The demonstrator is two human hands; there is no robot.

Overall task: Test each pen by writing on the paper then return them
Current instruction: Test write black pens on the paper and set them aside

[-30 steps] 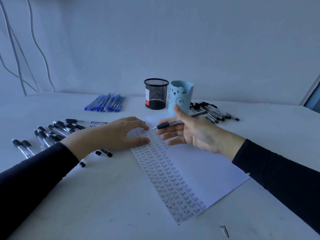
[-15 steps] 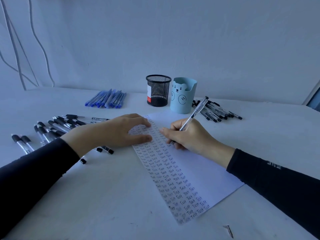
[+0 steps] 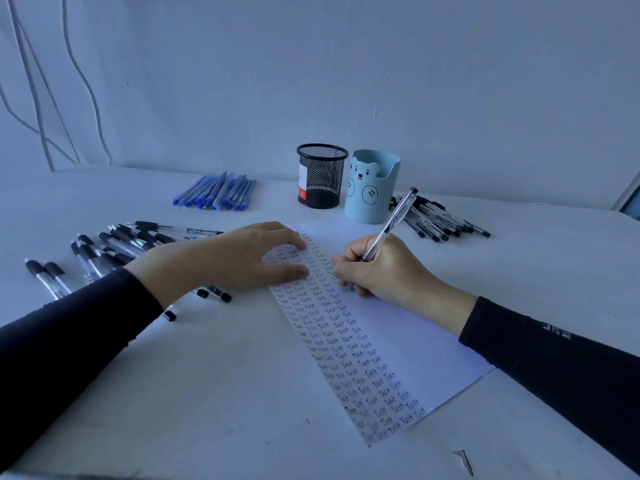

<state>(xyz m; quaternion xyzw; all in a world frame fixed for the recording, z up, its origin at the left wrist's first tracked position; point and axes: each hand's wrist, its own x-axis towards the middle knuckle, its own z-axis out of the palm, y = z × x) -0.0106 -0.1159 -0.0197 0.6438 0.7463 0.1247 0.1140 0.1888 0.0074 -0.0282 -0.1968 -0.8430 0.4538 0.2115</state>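
Right hand (image 3: pixel 384 271) had lowered, fingers gripping the pen (image 3: pixel 393 220), onto paper (image 3: pixel 398 323) rowed with "Test"; left hand (image 3: pixel 239 258) pressed flat, fingers straight.

Clear pen (image 3: pixel 394 220) (black cap) tilted, tip on white paper (image 3: pixel 408 327) beside "Test" columns.

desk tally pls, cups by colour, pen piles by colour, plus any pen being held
black mesh cup: 1
light blue bear cup: 1
blue pen pile: 1
black pen piles, left and right: 2
pen held in right hand: 1
total: 6
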